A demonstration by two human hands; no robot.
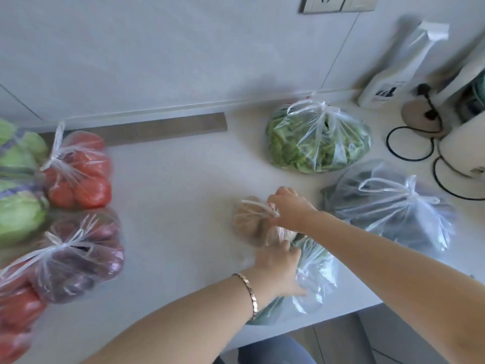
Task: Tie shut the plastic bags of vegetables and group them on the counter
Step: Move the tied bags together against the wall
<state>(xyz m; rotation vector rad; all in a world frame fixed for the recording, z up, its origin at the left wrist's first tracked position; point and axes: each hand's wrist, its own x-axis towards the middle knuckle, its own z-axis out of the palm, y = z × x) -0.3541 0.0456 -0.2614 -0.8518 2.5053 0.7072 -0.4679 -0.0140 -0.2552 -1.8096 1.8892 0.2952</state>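
Note:
A small clear bag of brown vegetables (249,222) lies mid-counter, its handles knotted. My right hand (291,206) pinches that knot. My left hand (280,269) presses on a clear bag of green vegetables (315,282) near the counter's front edge. A tied bag of leafy greens (317,140) sits behind, and a tied bag of dark vegetables (393,211) lies to the right. On the left, tied bags of tomatoes (78,169), purple vegetables (78,256) and more red ones (18,311) are grouped beside cabbages (18,206).
A white spray bottle (393,69) stands at the back right beside white appliances (464,143) with black cords (409,145). A wall socket (338,3) is above. The counter's front edge (341,313) runs under my left hand.

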